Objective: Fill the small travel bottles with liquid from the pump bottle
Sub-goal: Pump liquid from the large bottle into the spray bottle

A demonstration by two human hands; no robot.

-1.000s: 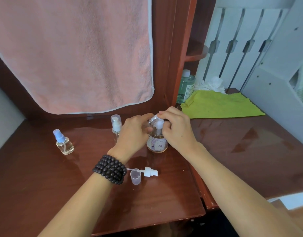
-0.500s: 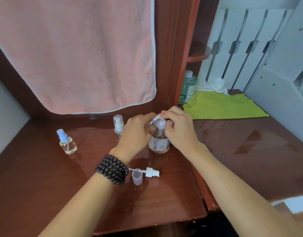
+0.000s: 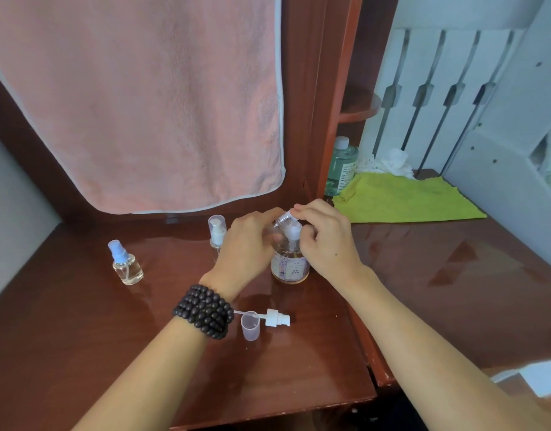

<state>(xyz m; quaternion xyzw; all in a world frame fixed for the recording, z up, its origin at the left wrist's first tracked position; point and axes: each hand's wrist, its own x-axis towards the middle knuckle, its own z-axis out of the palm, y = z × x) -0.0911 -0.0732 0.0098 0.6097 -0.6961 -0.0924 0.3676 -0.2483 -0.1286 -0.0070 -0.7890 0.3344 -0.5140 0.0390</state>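
Observation:
The pump bottle (image 3: 289,266), clear with amber liquid and a pale label, stands at the middle of the wooden desk (image 3: 299,374). My right hand (image 3: 328,244) curls around its white pump head (image 3: 291,232), with the index finger across the top. My left hand (image 3: 247,244) holds a small clear travel bottle (image 3: 282,220), tilted with its threaded neck at the pump's spout. Its removed white pump top (image 3: 276,317) and clear cap (image 3: 250,326) lie in front of my left wrist. Two more travel bottles stand to the left: a blue-capped one (image 3: 125,264) and a white-pump one (image 3: 217,233).
A pink towel (image 3: 143,104) hangs behind the desk. At the back right are a green bottle (image 3: 341,169), a yellow-green cloth (image 3: 407,197) and crumpled white tissue (image 3: 390,161). White shelving (image 3: 501,135) rises at the right. The desk's front edge is close below my forearms.
Both hands stay at the pump head with the small bottle held to the spout. Only the view has shifted slightly.

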